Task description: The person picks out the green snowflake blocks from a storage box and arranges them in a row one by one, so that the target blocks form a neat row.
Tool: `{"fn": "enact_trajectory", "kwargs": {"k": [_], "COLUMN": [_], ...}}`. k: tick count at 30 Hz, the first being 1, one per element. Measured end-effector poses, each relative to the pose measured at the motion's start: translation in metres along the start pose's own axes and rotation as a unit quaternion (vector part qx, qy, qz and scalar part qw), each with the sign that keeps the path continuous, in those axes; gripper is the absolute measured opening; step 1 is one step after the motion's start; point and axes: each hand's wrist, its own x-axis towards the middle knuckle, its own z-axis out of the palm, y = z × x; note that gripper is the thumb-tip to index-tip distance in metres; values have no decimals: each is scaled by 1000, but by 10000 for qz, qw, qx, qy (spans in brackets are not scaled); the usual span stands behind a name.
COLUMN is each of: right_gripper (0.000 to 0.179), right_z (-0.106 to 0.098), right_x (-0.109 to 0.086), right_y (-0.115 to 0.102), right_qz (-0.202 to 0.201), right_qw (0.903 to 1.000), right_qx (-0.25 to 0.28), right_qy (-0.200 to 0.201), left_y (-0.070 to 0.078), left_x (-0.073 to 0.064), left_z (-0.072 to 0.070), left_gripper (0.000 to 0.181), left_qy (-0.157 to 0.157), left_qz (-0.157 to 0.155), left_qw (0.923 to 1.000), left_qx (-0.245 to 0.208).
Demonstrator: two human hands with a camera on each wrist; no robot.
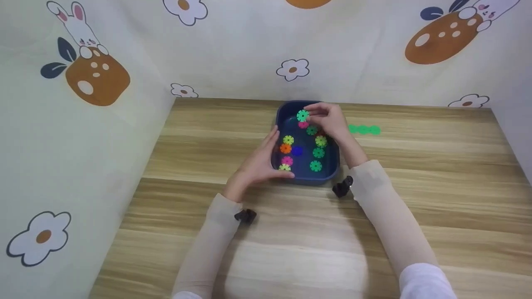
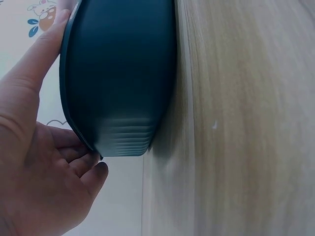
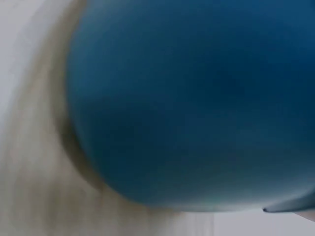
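A dark blue plastic tray (image 1: 309, 180) stands on the table with several small notched disc pieces lying in it, among them an orange disc (image 1: 285, 148), a blue disc (image 1: 297, 151) and a green disc (image 1: 316, 166). My left hand (image 1: 259, 164) holds the tray's near left corner, thumb along the front rim and fingers at the left side. Over the tray's far part, my right hand (image 1: 331, 121) pinches a green notched disc (image 1: 302, 115) in its fingertips. The right wrist view is filled by the tray's outer wall (image 3: 187, 108), which hides that hand's fingers.
To the right of the tray, several green discs (image 1: 364, 130) lie in a row on the wooden table (image 1: 436, 178). A patterned cloth wall (image 1: 249, 54) rises behind the table's far edge, with another at the left side.
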Motion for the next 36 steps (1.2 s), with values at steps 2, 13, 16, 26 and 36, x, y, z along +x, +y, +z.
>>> {"fn": "enact_trajectory", "kwargs": {"k": [2, 13, 16, 26, 36], "right_gripper": [31, 35, 33, 29, 30], "right_z": [-6, -39, -49, -87, -120], "right_x": [0, -6, -7, -16, -32], "right_y": [-1, 2, 6, 21, 35], "right_qz": [5, 63, 123, 33, 439], "right_qw": [9999, 9934, 9897, 9752, 9704], "right_qx": [91, 1066, 1314, 2023, 1917], "right_qy": [75, 423, 554, 893, 1404], "left_y": [-1, -2, -2, 0, -1], "left_x": [0, 0, 0, 0, 1], "left_z": [0, 0, 1, 0, 1], "left_gripper": [124, 124, 124, 126, 126], "left_qy": [6, 7, -8, -20, 10], "left_qz": [-1, -48, -57, -16, -27], "left_qw": [10000, 10000, 10000, 9999, 9999], "left_qx": [-17, 17, 77, 117, 140]}}
